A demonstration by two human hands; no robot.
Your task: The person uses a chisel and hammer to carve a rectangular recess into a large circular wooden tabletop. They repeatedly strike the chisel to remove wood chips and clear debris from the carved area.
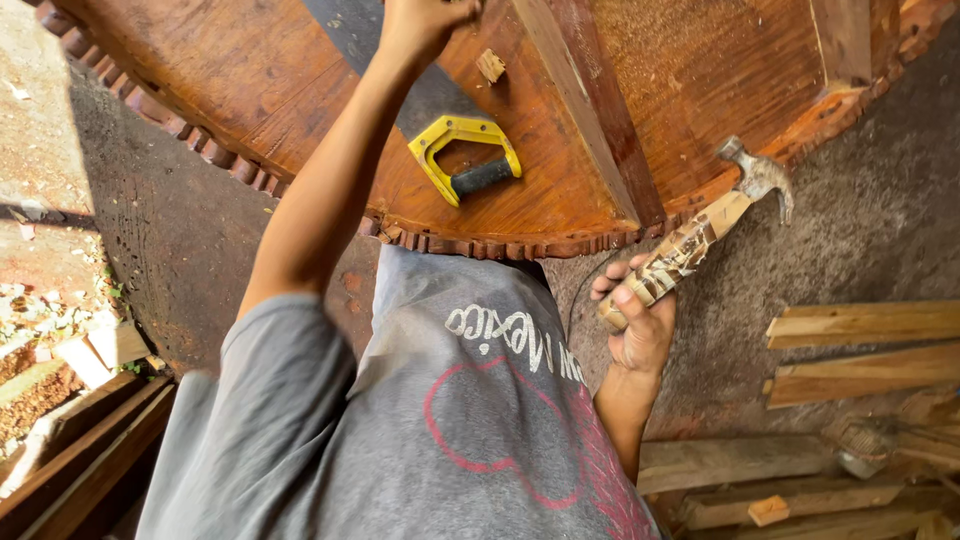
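My right hand [635,320] grips the light wooden handle of a claw hammer [755,178], held beside the edge of a large round wooden top [250,70] with a carved rim. My left hand [425,22] reaches far across that top at the frame's upper edge. Its fingers are curled over the dark blade of a hand saw, and anything pinched in them is hidden. The saw's yellow handle [465,155] lies flat on the wood between my arms. A small wood chip [490,65] sits near my left hand.
A thick wooden brace [590,110] runs across the round top. Loose planks [865,345] and boards [735,462] lie on the concrete floor at the right. Rubble and bricks [60,340] and more boards [85,450] are at the left.
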